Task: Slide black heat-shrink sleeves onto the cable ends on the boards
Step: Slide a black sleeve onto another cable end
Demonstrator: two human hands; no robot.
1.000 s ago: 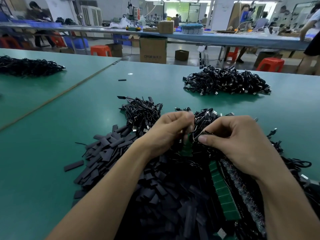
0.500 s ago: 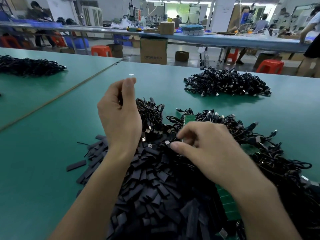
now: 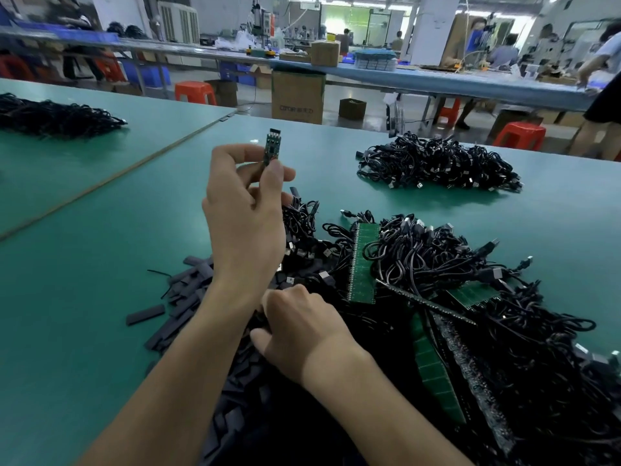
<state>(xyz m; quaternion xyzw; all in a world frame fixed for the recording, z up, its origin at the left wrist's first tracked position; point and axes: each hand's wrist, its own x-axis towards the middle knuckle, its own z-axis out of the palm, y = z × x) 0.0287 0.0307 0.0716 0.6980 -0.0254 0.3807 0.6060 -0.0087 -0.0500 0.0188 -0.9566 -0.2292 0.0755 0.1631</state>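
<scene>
My left hand (image 3: 243,210) is raised above the table and pinches a small green circuit board (image 3: 271,148) upright between thumb and fingers. Lower down, my right hand (image 3: 295,327) reaches into the heap of black heat-shrink sleeves (image 3: 188,294), fingers curled down among them; what they hold is hidden. To the right lies a tangle of black cables (image 3: 437,257) soldered to green board strips (image 3: 363,264).
A second pile of black cables (image 3: 437,163) lies further back on the green table (image 3: 84,314), and a third pile (image 3: 53,116) at far left. Cardboard boxes (image 3: 297,97), red stools and people at benches fill the background.
My left hand has lifted out of the pile and now holds a small board up. My right hand moved back and down into the sleeve heap.
</scene>
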